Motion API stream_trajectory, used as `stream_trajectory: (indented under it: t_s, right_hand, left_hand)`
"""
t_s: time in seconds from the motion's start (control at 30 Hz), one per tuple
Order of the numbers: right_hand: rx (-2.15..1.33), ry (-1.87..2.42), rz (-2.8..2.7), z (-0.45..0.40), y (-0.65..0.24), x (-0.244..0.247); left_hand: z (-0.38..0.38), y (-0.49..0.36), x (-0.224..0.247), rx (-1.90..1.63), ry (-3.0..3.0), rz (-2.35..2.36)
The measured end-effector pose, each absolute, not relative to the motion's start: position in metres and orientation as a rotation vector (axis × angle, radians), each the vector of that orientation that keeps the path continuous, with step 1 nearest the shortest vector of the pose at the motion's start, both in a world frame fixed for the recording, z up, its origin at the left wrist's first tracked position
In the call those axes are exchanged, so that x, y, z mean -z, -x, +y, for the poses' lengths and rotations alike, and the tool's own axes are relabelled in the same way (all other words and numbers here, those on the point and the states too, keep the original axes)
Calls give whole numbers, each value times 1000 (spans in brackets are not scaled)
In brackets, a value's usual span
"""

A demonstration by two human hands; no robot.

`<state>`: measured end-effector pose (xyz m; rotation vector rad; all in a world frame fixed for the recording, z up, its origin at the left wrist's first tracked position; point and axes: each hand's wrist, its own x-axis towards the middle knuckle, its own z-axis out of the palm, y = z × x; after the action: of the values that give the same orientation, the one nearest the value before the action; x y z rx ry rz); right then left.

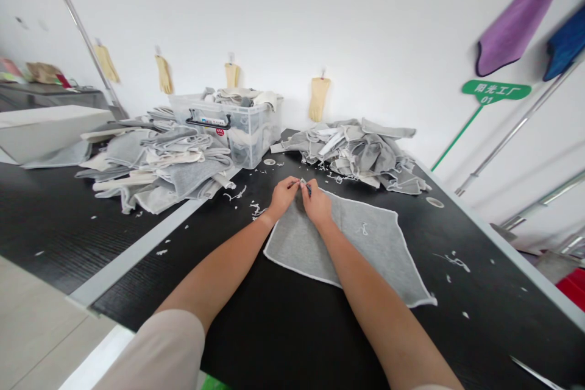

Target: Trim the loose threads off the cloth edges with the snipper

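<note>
A grey cloth [365,244] with white overlocked edges lies spread on the black table, its far corner raised between my hands. My left hand [284,196] pinches that corner from the left. Close beside it, my right hand [316,202] is closed at the same corner, fingertips nearly touching the left ones. Small dark-blue bits show at the fingertips of both hands; what they belong to is too small to make out. A loose white thread [364,229] rests on the cloth.
A clear plastic bin [249,149] full of cloths stands at the back. Grey and white cloths are heaped at left [155,161] and at back right [361,149]. Thread scraps [257,210] litter the black table [274,335]. A pointed metal blade [532,372] lies at the lower right.
</note>
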<state>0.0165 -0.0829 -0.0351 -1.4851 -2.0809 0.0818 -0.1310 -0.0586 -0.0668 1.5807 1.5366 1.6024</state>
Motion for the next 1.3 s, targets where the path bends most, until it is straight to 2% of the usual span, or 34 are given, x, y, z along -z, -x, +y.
stream_trajectory:
  t_s: [1.3]
  right_hand:
    - [-95, 1546, -2076, -84, -14, 33]
  left_hand:
    - [-63, 130, 63, -1474, -1735, 1550]
